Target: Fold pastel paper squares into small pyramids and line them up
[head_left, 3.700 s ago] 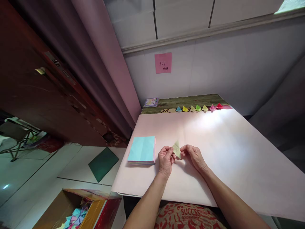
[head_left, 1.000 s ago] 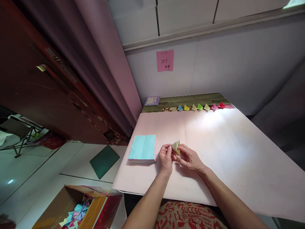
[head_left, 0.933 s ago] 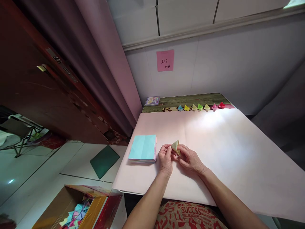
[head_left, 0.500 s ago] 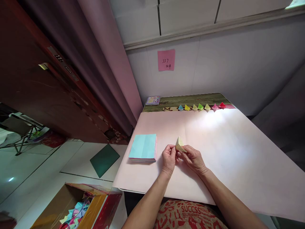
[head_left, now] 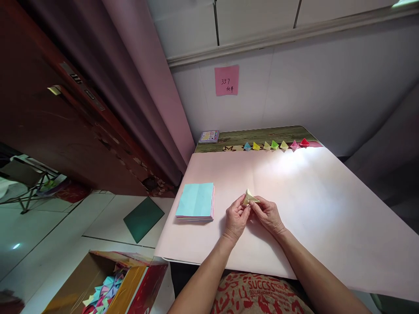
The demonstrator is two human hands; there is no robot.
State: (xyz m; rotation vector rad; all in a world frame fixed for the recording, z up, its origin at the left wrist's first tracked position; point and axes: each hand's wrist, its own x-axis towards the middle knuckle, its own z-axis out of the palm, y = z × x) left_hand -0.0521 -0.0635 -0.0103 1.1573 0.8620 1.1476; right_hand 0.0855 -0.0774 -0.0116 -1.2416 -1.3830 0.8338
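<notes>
A small pale-yellow folded paper piece point(head_left: 248, 197), pointed at the top, is held just above the table between both hands. My left hand point(head_left: 236, 218) pinches its left side, fingers curled. My right hand point(head_left: 266, 214) grips its right side, thumb laid across the front face. To the left lies a square stack of coloured paper point(head_left: 195, 200) with a light-blue sheet on top. Along the far edge stands a row of several small folded paper pieces point(head_left: 274, 145) in blue, yellow, green, pink and red.
White paper point(head_left: 321, 226) covers most of the table. A small pile of printed cards point(head_left: 209, 136) sits at the back left corner. On the floor at left, a cardboard box point(head_left: 72, 283) contains colourful folded papers. A pink note point(head_left: 227, 80) is stuck to the wall.
The pale-yellow piece has turned in the hands and now shows a wider, three-pointed front. My right thumb has moved onto its front. The left hand has shifted slightly right.
</notes>
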